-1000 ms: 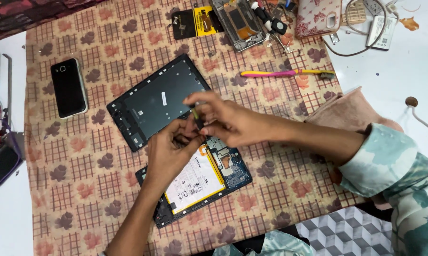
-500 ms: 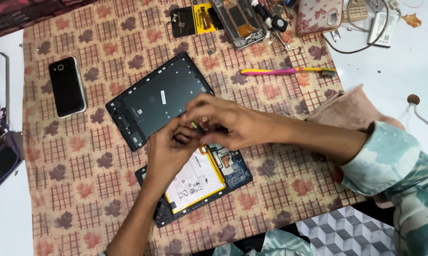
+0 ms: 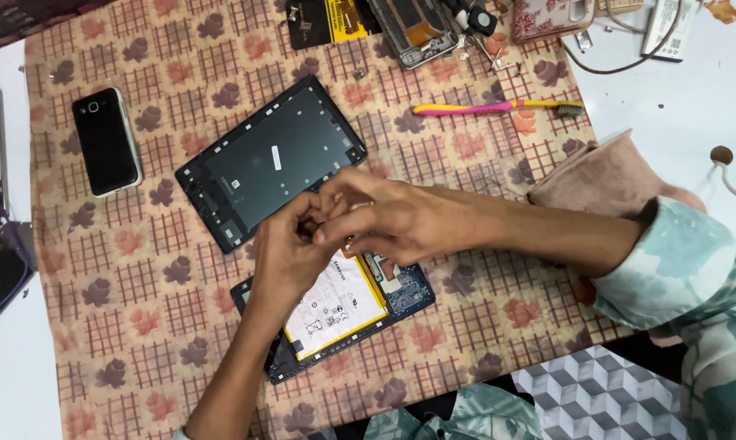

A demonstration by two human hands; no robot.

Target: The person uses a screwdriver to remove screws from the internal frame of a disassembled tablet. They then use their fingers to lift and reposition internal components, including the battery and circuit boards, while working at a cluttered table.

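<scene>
On the cloth, near edge: an opened tablet (image 3: 360, 314) lies flat on the patterned tablecloth (image 3: 140, 310), insides facing up, directly in front of the person.
Long axis: it runs diagonally, from the lower-left corner near the person's left forearm up toward the right, where the blue circuit board (image 3: 407, 287) sits at the right-hand end.
Battery: a white, yellow-edged battery (image 3: 335, 308) fills the middle of the tablet and follows the same slant.
Left hand: the left hand (image 3: 285, 259) rests over the tablet's upper-left part, fingers curled inward and pinched together against the right hand's fingertips; whether something small is held between them I cannot tell.
Right hand: the right hand (image 3: 384, 220) reaches in from the right, hovering over the tablet's top edge, fingers bent and meeting the left hand's; its grip is hidden too.
Back cover: a dark back cover (image 3: 266, 163) lies just beyond the hands, inner face up, tilted on a similar diagonal, close to the tablet but apart from it.
Phone: a black phone (image 3: 107, 140) lies well to the left, nearly upright in the frame.
Toothbrush: a pink and yellow toothbrush (image 3: 498, 107) lies almost level, bristles to the right, beyond the right forearm.
Far edge: another dismantled device (image 3: 413, 28) and loose parts sit at the top of the cloth.
</scene>
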